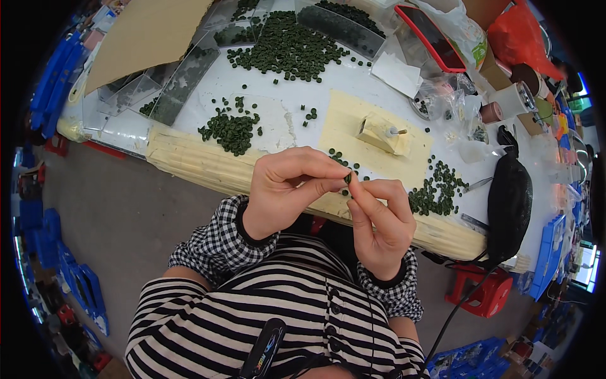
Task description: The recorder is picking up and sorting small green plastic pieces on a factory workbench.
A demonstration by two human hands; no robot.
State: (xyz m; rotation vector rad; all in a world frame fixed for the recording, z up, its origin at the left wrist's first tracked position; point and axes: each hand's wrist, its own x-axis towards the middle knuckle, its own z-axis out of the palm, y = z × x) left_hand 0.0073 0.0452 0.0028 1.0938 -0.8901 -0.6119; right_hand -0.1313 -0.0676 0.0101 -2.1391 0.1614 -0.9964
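In front of my body, both hands meet over the near edge of the table. My left hand is closed, its thumb and forefinger pinching a small dark green round piece. From the other side, the bent fingers of my right hand close in on the same piece, which the fingertips partly hide. Just beyond them, a few loose green pieces lie on a cream sheet. A cream block with a short metal pin stands on that sheet.
Green pieces form a large heap, a smaller pile at left and another at right. Clear plastic plates and cardboard lie far left. A red-edged phone and a black corded tool are at right.
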